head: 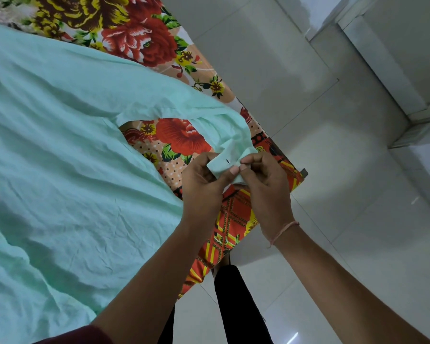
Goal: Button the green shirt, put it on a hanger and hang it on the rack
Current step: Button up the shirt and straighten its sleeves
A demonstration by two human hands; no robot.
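The green shirt (72, 145) lies spread on the flowered cloth (139, 28). The left hand (204, 182) pinches the cuff (217, 167) so the buttonhole shows. The right hand (266, 187) pinches the other edge, probably on the hidden button.

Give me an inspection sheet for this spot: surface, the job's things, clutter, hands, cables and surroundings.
Surface: a red, yellow and orange floral printed cloth covers it; what lies beneath is hidden.
Job's things: pale green fabric shirt spread crumpled over the cloth; one end piece with a dark buttonhole is lifted. No hanger or rack in view.
Clutter: nothing seen.
Hands: left hand and right hand both pinch that end piece beside the buttonhole.
Cables: nothing seen.
Surroundings: white tiled floor; black trouser leg below; pink thread band on the right wrist.
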